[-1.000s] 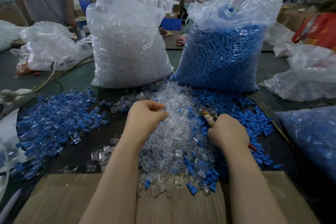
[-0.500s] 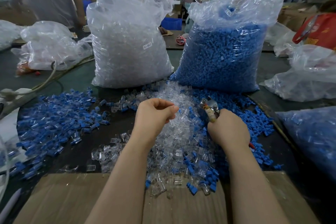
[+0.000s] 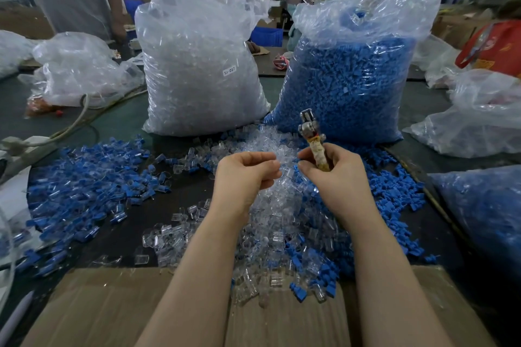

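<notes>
Label "SJ-017" point(image 3: 229, 71) on clear-parts bag point(image 3: 197, 36), right hand point(image 3: 338, 177) gripping pliers point(image 3: 309, 129)

One wide-angle camera rides on the person's head, facing forward and down along both forearms onto the bench point(image 3: 180, 197). It sits close: the left hand point(image 3: 242, 177) and the right hand point(image 3: 338, 177) with its pliers point(image 3: 310, 127) fill mid-frame, and the workshop behind curves at the edges

Left bag point(image 3: 197, 65): clear, white label
Right bag point(image 3: 346, 84): blue contents
Central pile point(image 3: 276, 214): transparent
Left pile point(image 3: 84, 177): blue
Pliers point(image 3: 314, 139): silver, yellowish wrapped handle
Desk point(image 3: 124, 121): dark green
Cardboard point(image 3: 112, 307): brown
</notes>
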A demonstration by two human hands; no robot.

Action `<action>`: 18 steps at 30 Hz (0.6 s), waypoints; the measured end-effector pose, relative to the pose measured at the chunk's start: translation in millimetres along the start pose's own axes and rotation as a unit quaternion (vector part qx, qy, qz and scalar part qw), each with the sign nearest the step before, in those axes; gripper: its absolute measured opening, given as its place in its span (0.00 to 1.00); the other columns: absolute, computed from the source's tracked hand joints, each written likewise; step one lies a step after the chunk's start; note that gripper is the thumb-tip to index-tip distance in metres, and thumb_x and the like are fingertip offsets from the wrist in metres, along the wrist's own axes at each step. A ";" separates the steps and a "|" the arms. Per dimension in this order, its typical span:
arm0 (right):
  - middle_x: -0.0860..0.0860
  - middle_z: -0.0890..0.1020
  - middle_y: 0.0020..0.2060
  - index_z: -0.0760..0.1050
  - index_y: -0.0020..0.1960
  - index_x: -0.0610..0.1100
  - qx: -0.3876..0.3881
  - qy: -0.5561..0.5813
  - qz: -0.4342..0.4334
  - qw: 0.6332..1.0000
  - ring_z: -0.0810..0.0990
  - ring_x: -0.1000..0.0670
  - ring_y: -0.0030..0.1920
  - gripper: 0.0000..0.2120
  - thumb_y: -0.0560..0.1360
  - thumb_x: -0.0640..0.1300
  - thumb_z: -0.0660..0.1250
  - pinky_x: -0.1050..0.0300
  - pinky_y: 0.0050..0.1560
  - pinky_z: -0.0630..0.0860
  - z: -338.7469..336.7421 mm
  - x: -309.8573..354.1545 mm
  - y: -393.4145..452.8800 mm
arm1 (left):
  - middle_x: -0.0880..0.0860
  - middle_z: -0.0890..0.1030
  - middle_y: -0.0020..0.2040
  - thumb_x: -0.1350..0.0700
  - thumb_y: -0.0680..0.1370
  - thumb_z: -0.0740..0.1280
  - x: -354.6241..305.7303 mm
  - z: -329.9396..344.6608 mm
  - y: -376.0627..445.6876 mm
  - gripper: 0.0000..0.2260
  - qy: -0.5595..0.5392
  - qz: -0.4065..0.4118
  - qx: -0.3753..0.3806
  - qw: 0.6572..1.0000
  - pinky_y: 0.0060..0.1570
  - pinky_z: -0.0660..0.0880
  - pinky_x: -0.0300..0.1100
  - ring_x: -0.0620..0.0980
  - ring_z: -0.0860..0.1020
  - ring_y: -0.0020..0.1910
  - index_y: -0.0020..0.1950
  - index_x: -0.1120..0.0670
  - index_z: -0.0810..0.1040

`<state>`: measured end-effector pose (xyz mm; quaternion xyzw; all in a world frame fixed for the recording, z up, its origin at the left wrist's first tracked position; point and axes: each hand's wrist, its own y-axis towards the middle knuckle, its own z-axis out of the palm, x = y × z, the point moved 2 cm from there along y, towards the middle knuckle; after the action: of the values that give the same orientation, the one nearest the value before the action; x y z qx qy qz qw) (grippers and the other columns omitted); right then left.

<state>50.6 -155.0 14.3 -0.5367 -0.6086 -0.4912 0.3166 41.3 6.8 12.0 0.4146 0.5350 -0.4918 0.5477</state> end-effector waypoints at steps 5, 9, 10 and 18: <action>0.63 0.79 0.31 0.78 0.42 0.52 -0.009 -0.006 -0.045 0.999 0.76 0.61 0.32 0.09 0.75 0.39 0.71 0.69 0.35 0.70 6.2 5.4 -1.6 | 0.56 0.86 0.38 0.64 0.73 0.74 -1.5 3.1 -1.9 0.04 -0.017 0.011 -0.010 1.000 0.37 0.79 0.35 0.48 0.85 0.38 0.45 0.58 0.83; 0.58 0.79 0.32 0.76 0.42 0.50 -0.060 -0.035 -0.071 0.995 0.77 0.56 0.35 0.07 0.73 0.41 0.73 0.52 0.42 0.76 9.0 7.2 -1.8 | 0.54 0.85 0.36 0.64 0.72 0.74 -3.9 6.1 -3.1 0.03 -0.003 0.032 -0.015 0.999 0.37 0.78 0.35 0.49 0.85 0.39 0.44 0.57 0.84; 0.57 0.79 0.33 0.75 0.43 0.49 -0.071 -0.049 -0.077 0.993 0.78 0.53 0.36 0.07 0.72 0.42 0.73 0.50 0.43 0.76 9.6 7.7 -2.1 | 0.54 0.85 0.36 0.64 0.72 0.74 -4.3 7.0 -3.6 0.03 0.001 0.036 -0.016 0.999 0.37 0.78 0.35 0.49 0.85 0.39 0.43 0.56 0.84; 0.56 0.78 0.33 0.72 0.43 0.51 -0.099 -0.111 -0.094 0.984 0.77 0.51 0.37 0.08 0.72 0.45 0.72 0.51 0.37 0.72 14.6 9.6 -4.6 | 0.51 0.85 0.35 0.62 0.71 0.76 -7.8 11.4 -5.5 0.07 0.076 0.089 -0.038 0.992 0.42 0.81 0.44 0.51 0.85 0.39 0.39 0.50 0.84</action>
<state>46.1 -137.7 17.3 -0.5569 -0.6364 -0.5138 0.1445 38.4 -4.6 21.1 0.4758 0.5545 -0.3876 0.5620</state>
